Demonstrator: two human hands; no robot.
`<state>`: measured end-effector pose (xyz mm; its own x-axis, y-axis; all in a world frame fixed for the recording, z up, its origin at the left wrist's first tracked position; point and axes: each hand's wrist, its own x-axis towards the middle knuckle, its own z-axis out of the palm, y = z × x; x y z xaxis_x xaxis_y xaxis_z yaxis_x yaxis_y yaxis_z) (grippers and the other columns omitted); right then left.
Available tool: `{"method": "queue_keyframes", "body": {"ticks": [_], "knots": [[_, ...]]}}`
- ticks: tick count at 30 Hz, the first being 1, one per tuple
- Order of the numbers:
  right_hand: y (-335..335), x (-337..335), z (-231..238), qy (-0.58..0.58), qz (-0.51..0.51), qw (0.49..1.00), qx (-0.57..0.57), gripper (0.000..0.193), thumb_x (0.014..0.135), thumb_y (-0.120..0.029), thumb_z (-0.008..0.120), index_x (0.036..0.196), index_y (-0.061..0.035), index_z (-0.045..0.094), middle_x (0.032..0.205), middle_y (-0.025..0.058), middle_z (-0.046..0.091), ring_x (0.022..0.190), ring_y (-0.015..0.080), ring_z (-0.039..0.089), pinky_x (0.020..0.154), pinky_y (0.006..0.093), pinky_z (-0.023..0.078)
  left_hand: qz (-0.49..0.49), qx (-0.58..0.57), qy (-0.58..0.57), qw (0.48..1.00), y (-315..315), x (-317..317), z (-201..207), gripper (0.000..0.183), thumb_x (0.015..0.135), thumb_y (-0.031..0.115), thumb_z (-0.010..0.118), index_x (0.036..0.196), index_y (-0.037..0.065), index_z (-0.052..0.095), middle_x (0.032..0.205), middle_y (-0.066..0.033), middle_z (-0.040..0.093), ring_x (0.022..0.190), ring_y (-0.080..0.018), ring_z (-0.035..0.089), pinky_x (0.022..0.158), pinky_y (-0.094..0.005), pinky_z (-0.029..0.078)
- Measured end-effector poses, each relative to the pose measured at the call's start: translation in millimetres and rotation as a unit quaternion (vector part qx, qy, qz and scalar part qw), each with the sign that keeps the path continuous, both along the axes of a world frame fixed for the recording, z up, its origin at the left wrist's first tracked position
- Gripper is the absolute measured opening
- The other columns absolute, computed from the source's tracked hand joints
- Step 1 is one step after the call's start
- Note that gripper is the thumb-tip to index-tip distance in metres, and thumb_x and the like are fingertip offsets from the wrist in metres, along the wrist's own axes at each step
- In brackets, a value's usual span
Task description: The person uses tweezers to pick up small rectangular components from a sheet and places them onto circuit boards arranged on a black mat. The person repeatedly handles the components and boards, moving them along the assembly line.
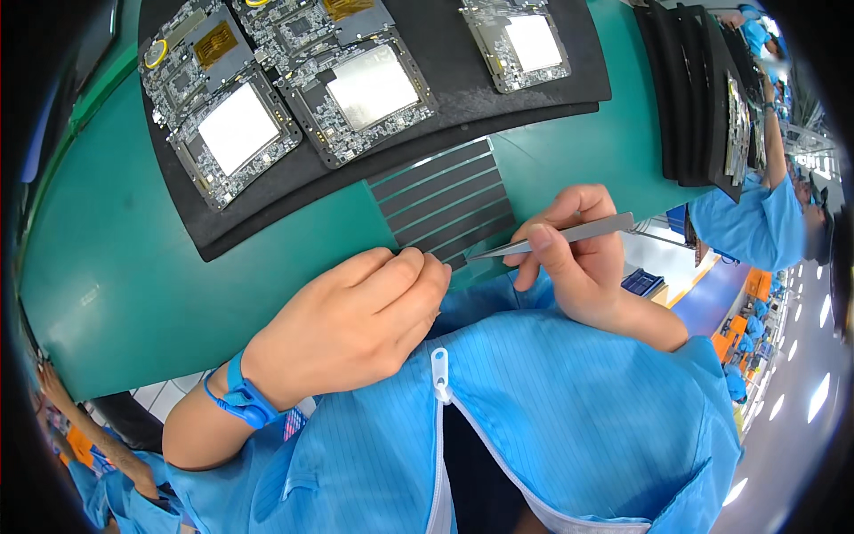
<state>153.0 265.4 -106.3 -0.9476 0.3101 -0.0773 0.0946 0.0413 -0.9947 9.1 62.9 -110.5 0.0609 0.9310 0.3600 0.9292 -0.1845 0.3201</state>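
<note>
A clear sheet with dark grey adhesive strips (442,198) in parallel rows lies at the near edge of the green table mat. My left hand (365,311), a blue wrist strap (240,396) on its wrist, is closed at the sheet's near left corner; its fingertips are partly hidden behind the knuckles. My right hand (578,258) grips metal tweezers (578,233) between thumb and fingers. The tweezers point left, their tips at the sheet's near right corner, close to my left fingertips. Whether the tips pinch a strip is too small to tell.
Beyond the sheet, a black foam pad (463,111) carries circuit boards (369,93) with silvery shields. A stack of black trays (685,98) stands at the right. Co-workers in blue sit at the right (756,218) and lower left (133,498). The green mat (133,294) extends left.
</note>
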Motion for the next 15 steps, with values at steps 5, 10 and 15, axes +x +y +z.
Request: {"method": "queue_keyframes", "body": {"ticks": [5,10,15], "knots": [[0.0,-3.2,-3.3,0.035,0.026,0.999,-0.002,0.021,0.093,-0.006,0.055,0.101,0.0007,0.037,0.077,0.0113,0.06,0.056,0.0091,0.061,0.049,0.0184,0.049,-0.006,-0.011,0.005,1.0,-0.5,-0.8,1.2,0.029,0.075,0.009,0.068,0.1,-0.005,0.063,0.096,-0.0112,0.061,0.087,-0.021,0.058,0.072,-0.031,0.05],[3.0,-2.3,-1.6,0.007,-0.006,0.997,-0.075,0.02,0.093,-0.006,0.054,0.101,0.0004,0.037,0.079,0.011,0.06,0.057,0.0095,0.061,0.049,0.0181,0.049,0.002,0.008,-0.004,1.0,-1.5,-0.1,-1.3,0.028,0.075,0.007,0.068,0.099,-0.006,0.064,0.095,-0.0114,0.06,0.086,-0.0209,0.058,0.071,-0.0307,0.05],[0.8,-4.8,-0.7,0.007,0.023,1.0,-0.007,0.019,0.093,-0.004,0.053,0.101,-0.0001,0.037,0.08,0.0114,0.06,0.056,0.0103,0.061,0.048,0.0182,0.049,0.004,0.012,-0.005,1.0,-2.3,1.9,-4.8,0.028,0.074,0.007,0.068,0.098,-0.006,0.064,0.095,-0.0112,0.06,0.087,-0.0208,0.058,0.071,-0.0304,0.049]]}}
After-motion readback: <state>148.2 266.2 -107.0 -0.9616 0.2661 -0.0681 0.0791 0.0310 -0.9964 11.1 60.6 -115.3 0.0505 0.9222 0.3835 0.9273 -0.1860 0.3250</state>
